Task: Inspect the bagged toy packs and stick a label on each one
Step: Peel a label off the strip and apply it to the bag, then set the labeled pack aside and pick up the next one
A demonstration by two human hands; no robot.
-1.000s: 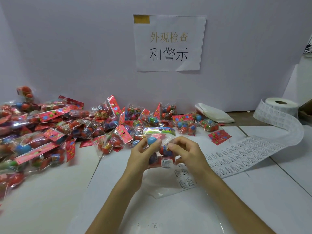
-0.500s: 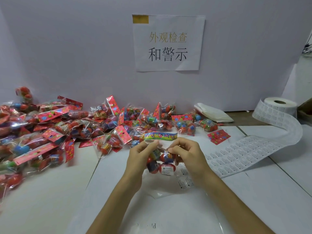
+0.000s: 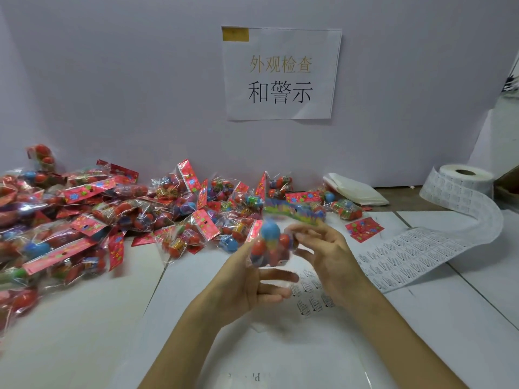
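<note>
Your left hand (image 3: 247, 279) grips one toy pack (image 3: 269, 244) by its left side. The upper fingers are lost behind the pack and the lower fingers are held out straight beneath it. Your right hand (image 3: 325, 256) sits just beside the pack's right edge with its fingers loosely bent. Motion blur prevents a finding on whether it pinches the film or only touches it. The pack is held up off the surface (image 3: 84, 332), between both hands, with its blue ball uppermost and its coloured header card tilted away toward the wall. No label can be made out on this pack, as it is too blurred to confirm either way. Judged stage: inspection of this pack in hand, labelling unconfirmed. Under your hands lies a clear bag (image 3: 311, 300) printed with small warning text. The label strip (image 3: 407, 254) runs across the surface near your right hand and curls back to the label roll (image 3: 466, 178) at the far right. To your left, well apart from the held pack, spreads a large pile of bagged toy packs (image 3: 98, 220). Whether any of these carries a label cannot be told, so treat most of the task as outstanding. A sign (image 3: 280, 74) hangs on the wall behind.
</note>
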